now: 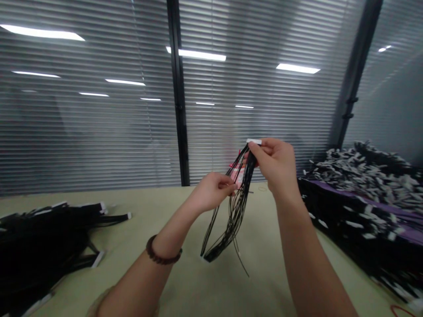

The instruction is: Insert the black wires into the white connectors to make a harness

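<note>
Right hand (277, 165): fingers gripping white connector (254, 141) of black wire harness (247, 176), above worktop (158, 209) | Left hand (213, 191): fingers closed at its strands, grip unconfirmed | Progress: handling underway, one strand (243, 265) loose; completion of left heap (42, 246), right heap (363, 189) indeterminable

I see plastic-looking black wires (246, 180), smooth white plastic on their connector (254, 141), a matt tabletop (194, 293) and glossy, reflective window glass (99, 132).
</note>
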Motion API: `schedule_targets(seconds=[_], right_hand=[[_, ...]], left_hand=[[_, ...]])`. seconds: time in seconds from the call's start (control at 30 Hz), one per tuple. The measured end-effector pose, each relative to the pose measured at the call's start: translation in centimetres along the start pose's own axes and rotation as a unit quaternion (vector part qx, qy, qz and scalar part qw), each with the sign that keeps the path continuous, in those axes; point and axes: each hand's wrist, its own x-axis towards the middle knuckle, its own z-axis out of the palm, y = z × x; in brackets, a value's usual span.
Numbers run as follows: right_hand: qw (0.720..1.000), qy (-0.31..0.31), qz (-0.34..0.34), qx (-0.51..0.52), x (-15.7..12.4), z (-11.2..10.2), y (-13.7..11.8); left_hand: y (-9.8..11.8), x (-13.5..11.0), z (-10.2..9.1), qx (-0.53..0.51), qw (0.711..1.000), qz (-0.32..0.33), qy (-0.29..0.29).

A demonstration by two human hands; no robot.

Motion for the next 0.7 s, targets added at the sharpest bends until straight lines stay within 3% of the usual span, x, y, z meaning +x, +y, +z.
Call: schedule_targets(seconds=[0.23,0.43,0.7], right_hand=[[0.998,0.05,-0.023,0.017,0.5,-2.1,-0.6],[0.997,0.073,-0.03,0.013,0.7,-3.5,-0.8],[0.995,0.088,-0.048,-0.007,0.4,-4.0,-1.8]], left_hand=[[-1.9,0.7,2.1,0.026,0.999,-0.03,-0.022],[-4.1,1.2,4.5,0.017,0.999,0.032,-0.024],[-6.5,1.1,6.8,0.05,0.998,0.036,-0.014]])
